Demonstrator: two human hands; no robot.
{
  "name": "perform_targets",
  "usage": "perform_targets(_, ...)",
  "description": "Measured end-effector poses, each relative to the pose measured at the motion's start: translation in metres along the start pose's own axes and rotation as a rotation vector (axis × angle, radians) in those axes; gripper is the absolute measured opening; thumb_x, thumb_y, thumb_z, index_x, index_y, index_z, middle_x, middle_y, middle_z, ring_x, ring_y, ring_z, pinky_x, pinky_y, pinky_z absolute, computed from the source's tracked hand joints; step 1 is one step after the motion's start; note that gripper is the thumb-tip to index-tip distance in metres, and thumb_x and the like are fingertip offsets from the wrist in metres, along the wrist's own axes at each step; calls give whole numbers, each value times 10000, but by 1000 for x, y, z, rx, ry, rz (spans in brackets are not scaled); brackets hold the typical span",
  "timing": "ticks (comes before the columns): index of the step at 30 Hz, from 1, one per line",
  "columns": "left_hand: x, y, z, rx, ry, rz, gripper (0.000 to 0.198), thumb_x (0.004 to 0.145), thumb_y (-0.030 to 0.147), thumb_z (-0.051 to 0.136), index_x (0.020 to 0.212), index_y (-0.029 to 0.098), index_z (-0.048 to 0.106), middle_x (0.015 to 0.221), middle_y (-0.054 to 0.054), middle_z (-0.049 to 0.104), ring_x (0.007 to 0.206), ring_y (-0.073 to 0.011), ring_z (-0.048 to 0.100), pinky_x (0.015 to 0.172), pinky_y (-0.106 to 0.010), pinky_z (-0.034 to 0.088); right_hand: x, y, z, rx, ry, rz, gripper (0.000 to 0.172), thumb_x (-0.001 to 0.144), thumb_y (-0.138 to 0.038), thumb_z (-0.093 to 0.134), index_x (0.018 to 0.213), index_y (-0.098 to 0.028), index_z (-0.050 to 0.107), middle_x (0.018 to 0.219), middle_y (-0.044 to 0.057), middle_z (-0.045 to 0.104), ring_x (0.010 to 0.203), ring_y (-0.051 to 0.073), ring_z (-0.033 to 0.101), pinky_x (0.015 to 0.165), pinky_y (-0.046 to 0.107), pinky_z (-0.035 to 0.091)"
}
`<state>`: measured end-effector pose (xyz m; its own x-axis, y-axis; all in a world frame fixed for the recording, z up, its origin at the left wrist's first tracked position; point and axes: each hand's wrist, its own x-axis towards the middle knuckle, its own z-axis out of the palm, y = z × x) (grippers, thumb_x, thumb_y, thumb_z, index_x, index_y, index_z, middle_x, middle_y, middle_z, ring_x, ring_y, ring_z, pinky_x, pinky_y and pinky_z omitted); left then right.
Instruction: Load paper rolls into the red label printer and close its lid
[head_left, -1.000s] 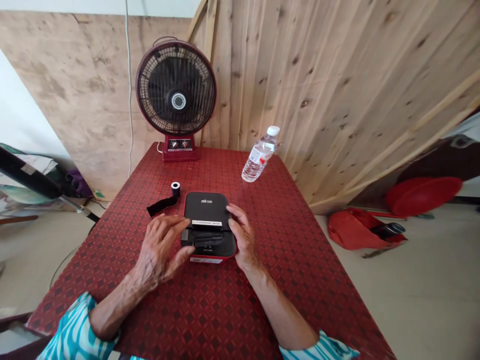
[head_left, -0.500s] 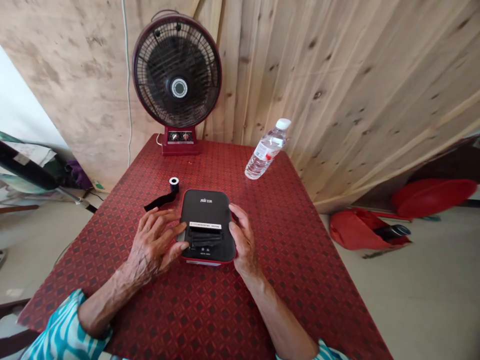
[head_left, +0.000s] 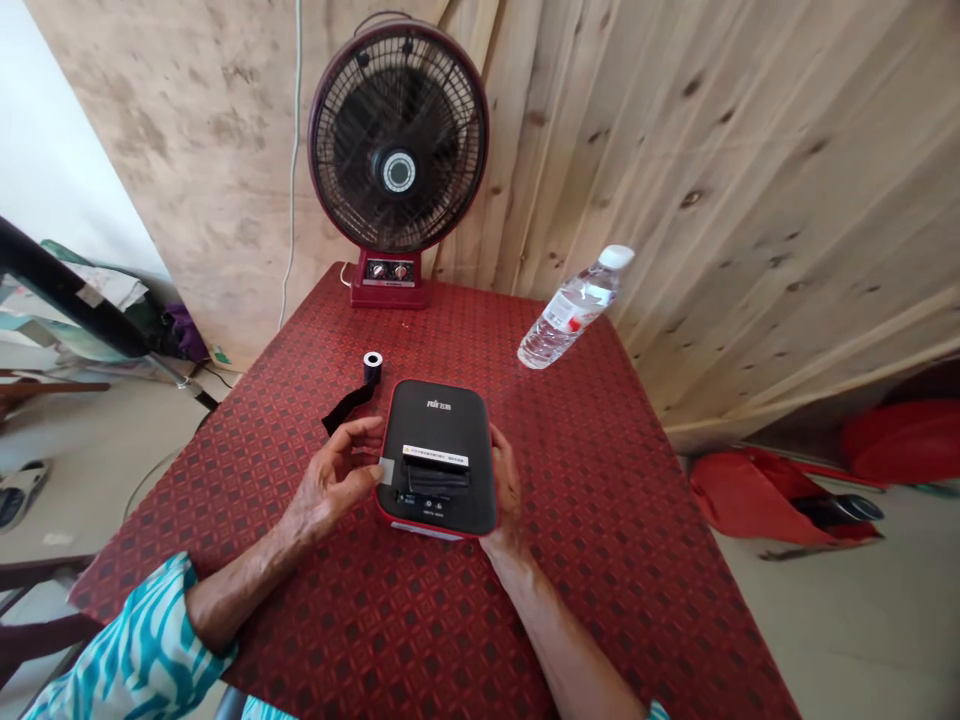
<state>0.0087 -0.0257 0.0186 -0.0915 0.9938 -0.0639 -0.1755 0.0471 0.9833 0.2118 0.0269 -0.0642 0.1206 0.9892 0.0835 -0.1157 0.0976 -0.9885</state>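
Observation:
A flat black printer (head_left: 438, 425) with a red edge, a white label strip and a slot holding dark material lies in front of me. My left hand (head_left: 341, 478) is at its left side, the thumb on a grey tab (head_left: 387, 471) and the fingers curled against the edge. Along the right edge, my right hand (head_left: 508, 490) grips the printer, its fingers partly hidden behind the casing. Beyond my left hand stands a small roll (head_left: 373, 367) with a white end and a black strip (head_left: 349, 405) trailing from it.
On the red patterned table (head_left: 360, 620) a maroon fan (head_left: 398, 150) stands at the back, by the wooden wall. A clear water bottle (head_left: 566, 315) is at the back right. A red bag (head_left: 750, 495) with a dark cylinder lies beyond the table's right edge.
My right thumb has left the printer's top, and the right hand now sits lower around its side. My left fingers have drawn back off the top edge. The view has shifted left.

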Motion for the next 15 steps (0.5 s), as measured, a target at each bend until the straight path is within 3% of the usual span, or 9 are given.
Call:
perform_targets(5,6,-8,-2,-55,16,-65,575,672,257,716,1231,204,590,1248,-104,625,1167,-297,557,963,-419,452,-3,-12,1,8,12,81,473,885,-539,498,1256,-258,586,1307,47,618,1219,230,559,1059,423,408)
perform_targets(9,11,-11,-5,-90,-86,-115,627,684,229,667,1300,225,549,1399,-96,541,1354,-320,406,1040,-434,395,-2,-14,4,51,20,124,485,874,-537,515,1260,-252,587,1283,49,637,1165,224,593,998,396,453)
perform_targets(15,14,-9,-2,-115,-97,-160,669,645,205,652,1302,206,527,1396,-108,547,1350,-332,416,1064,-459,368,-2,-16,8,80,49,106,483,852,-549,533,1218,-244,615,1250,45,656,1146,224,599,994,391,451)
